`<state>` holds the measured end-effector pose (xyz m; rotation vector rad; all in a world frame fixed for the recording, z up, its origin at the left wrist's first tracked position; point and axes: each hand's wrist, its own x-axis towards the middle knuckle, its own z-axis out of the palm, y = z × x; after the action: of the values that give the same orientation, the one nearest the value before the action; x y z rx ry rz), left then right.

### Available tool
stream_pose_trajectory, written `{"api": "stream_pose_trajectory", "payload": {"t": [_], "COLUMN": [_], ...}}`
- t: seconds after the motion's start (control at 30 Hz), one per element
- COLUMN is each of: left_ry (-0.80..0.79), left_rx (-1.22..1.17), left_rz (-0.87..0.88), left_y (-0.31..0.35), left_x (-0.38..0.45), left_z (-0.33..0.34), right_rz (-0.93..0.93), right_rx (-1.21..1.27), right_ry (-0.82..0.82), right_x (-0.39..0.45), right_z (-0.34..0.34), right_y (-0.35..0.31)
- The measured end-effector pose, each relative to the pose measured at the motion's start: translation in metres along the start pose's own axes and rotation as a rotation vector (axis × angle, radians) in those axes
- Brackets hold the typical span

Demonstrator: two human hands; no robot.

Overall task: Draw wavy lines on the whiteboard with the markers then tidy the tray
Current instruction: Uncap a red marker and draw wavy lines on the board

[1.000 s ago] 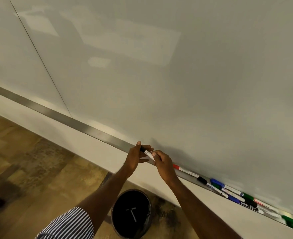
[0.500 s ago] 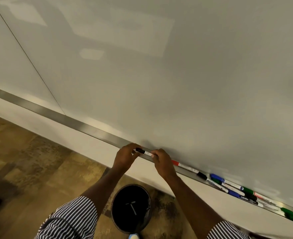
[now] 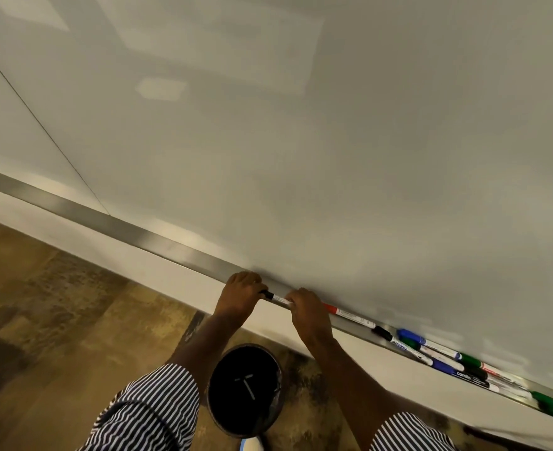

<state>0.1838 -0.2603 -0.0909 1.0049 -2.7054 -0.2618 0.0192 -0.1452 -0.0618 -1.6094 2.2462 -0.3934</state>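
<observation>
Along the whiteboard [image 3: 301,141] tray [image 3: 144,237], the black marker [image 3: 276,298], lifted a second ago, has been lowered between the gripping left hand [image 3: 241,292] and right hand [image 3: 306,309], suggesting tidying.

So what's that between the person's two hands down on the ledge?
In the head view, a black-capped marker spans the gap: left hand grips its cap end, right hand its white barrel, just above the metal tray.

Two hands [image 3: 241,292] [image 3: 304,307]; one bin [image 3: 244,390]; one tray [image 3: 105,219]; several markers [image 3: 447,356], count unclear.
</observation>
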Motion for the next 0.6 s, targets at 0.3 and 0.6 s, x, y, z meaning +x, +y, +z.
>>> {"api": "stream_pose_trajectory", "payload": {"t": [0.3,0.6], "left_ry": [-0.063,-0.045], "left_rx": [-0.119,-0.237], "left_rz": [0.069,0.144], "left_y": [0.004,0.055], "left_x": [-0.006,0.005], "left_z": [0.0,0.009], "right_rz": [-0.035,0.119], "right_rx": [0.044,-0.11], "right_ry": [0.083,0.401], "right_x": [-0.008,-0.053], "right_z": [-0.001,-0.018], "right_y": [0.018,0.075]}}
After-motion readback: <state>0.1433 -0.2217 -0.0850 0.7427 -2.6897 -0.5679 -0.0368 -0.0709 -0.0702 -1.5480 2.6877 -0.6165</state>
